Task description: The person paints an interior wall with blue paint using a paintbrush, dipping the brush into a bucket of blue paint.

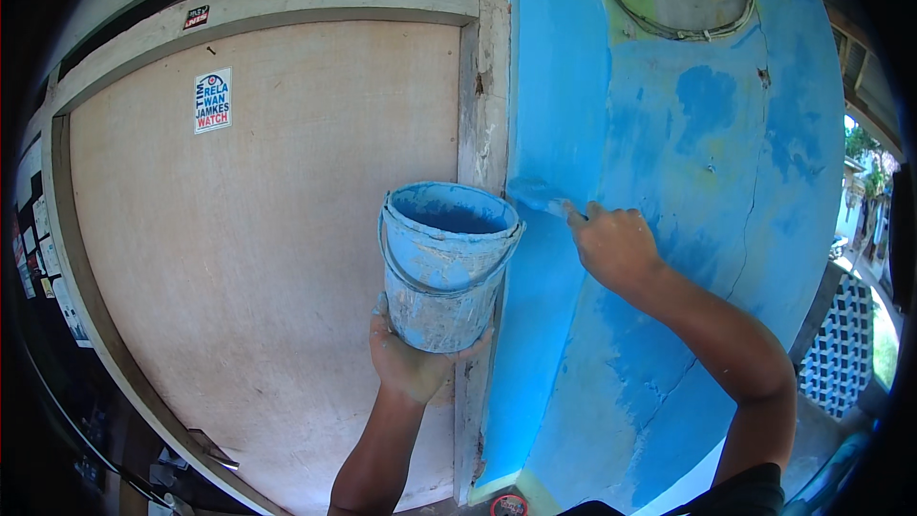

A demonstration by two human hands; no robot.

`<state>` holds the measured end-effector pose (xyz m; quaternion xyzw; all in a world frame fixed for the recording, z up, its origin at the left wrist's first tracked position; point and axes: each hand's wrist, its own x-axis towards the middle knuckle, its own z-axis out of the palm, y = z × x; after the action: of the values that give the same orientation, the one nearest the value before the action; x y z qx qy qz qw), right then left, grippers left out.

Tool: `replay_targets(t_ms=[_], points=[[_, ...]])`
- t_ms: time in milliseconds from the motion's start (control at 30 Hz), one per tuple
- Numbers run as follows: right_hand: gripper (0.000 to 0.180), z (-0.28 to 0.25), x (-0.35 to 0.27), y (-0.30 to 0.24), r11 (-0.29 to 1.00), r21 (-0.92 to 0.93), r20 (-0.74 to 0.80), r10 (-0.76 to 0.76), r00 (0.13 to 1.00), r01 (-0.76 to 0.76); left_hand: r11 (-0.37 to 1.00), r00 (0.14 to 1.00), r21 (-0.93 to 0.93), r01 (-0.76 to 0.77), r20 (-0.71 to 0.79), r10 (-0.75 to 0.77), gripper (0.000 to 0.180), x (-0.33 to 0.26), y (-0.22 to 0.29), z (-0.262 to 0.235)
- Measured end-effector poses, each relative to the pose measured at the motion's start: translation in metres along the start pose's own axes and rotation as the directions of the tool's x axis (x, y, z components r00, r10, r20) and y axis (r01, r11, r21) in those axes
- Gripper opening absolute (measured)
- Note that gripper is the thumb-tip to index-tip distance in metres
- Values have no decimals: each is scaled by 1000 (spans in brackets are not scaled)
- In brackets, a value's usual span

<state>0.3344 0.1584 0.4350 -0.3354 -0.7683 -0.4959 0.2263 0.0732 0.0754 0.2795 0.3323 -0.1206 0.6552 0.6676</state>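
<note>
Right, your left hand (413,358) is cupped under the bucket (445,263), palm up, fingers (382,311) curled up around its base and pressed against the plastic. That bucket is a small round tub, smeared all over in dried blue paint, thin wire handle hanging slack down its front, wet blue showing inside the rim. You hold it chest-high, just in front of the door frame (482,115), which is rough, pale, chipped timber.

Your right hand (616,247) is closed tight on the brush (540,196), fingers wrapped around the handle so only the paint-loaded bristles poke out. Those bristles touch the wall (688,115), just beside the frame's edge. Plaster there is patchy: fresh glossy blue in a tall band by the frame, blotchy older blue further right, yellow-green showing at the top, and a thin crack running down. Left of the frame, the plywood door (258,229) is flat, pale and matte, with a small rectangular sticker (212,100) near its top.
</note>
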Motion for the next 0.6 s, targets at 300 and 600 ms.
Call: replay_targets(t_ms=[300,600], points=[[25,-27,60,35,975,-40,-242,203,949,-219,999,1000,-43,-23,4,23,73,8,1,-6],[21,-35,11,13,993,30,9,110,994,-110,999,999,-6,-32,-9,32,72,0,4,-11]])
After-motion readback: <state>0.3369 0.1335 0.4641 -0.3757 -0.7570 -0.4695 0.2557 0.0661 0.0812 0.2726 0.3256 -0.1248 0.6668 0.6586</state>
